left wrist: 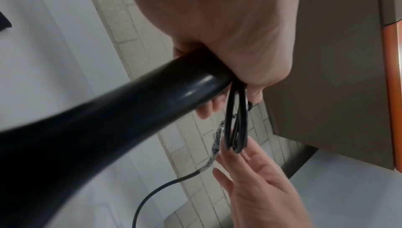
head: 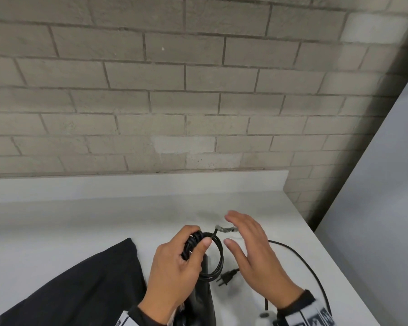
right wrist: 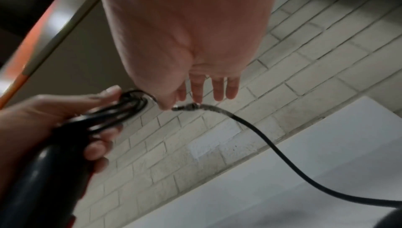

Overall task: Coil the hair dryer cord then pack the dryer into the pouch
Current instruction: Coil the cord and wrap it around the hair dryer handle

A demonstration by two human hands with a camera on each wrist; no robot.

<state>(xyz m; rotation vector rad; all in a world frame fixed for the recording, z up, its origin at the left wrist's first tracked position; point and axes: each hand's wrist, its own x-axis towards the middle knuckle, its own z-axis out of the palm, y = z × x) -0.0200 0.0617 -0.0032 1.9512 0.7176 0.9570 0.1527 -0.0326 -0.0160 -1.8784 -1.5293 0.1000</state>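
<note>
My left hand (head: 198,238) grips several black loops of the coiled cord (head: 216,257) together with the end of the black hair dryer handle (left wrist: 113,116). The dryer body (head: 203,302) points down toward me. My right hand (head: 236,231) hovers just right of the coil with fingers (right wrist: 218,89) straight and spread. A grey taped stretch of cord (head: 224,229) passes under it at the thumb. From there the loose cord (head: 304,262) swings out right across the counter. The plug (head: 226,277) hangs below the coil. The black pouch (head: 80,290) lies flat at the left.
The white counter (head: 80,220) ends at a raised back ledge (head: 137,182) against a grey brick wall (head: 198,102). Its right edge (head: 335,255) drops off close to the loose cord. A small white object (head: 264,318) sits at the bottom beside my right sleeve.
</note>
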